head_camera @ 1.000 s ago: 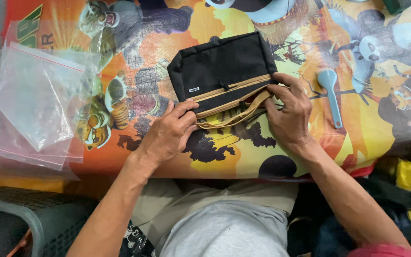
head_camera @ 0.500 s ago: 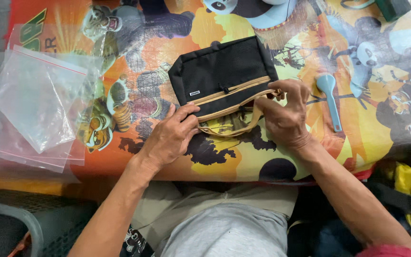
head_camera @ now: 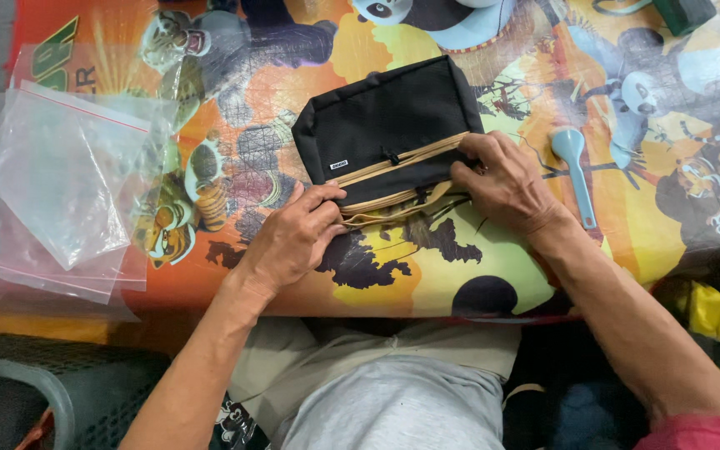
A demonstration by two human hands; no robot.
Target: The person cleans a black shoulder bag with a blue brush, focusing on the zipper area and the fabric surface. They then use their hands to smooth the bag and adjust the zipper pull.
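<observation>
1. Nearest the camera, low in the frame, the person's lap sits under the table (head_camera: 427, 275) edge, so anything that slides off the near edge would drop there or to the floor.

2. The left hand (head_camera: 289, 242), at centre left, pinches the pouch's near left corner, fingers closed on the tan strap (head_camera: 393, 212) and the lower edge. The strap loops loose below the pouch (a likely snag), and I judge it could catch a finger or get pulled out of line if the hand tugs.

3. The right hand (head_camera: 506, 179), just right of centre, presses its fingertips onto the right end of the tan zip lines, closed down on the fabric. Whether it holds a zip puller I cannot tell. If the two hands pull apart unevenly, the soft pouch may buckle or twist.

4. The pouch (head_camera: 389, 133), black with tan trim, lies flat at centre, stretched between the two hands, its far half free of both. It rests on the glossy cartoon-printed cover, which looks slippery; a hard push could skid it.

5. Right of the right hand lies a pale blue spoon (head_camera: 575, 171), apart from it; a sweeping wrist might knock it.

6. At far left lie clear plastic bags (head_camera: 60, 183), well apart, overhanging the table edge (light enough to slide off).
</observation>
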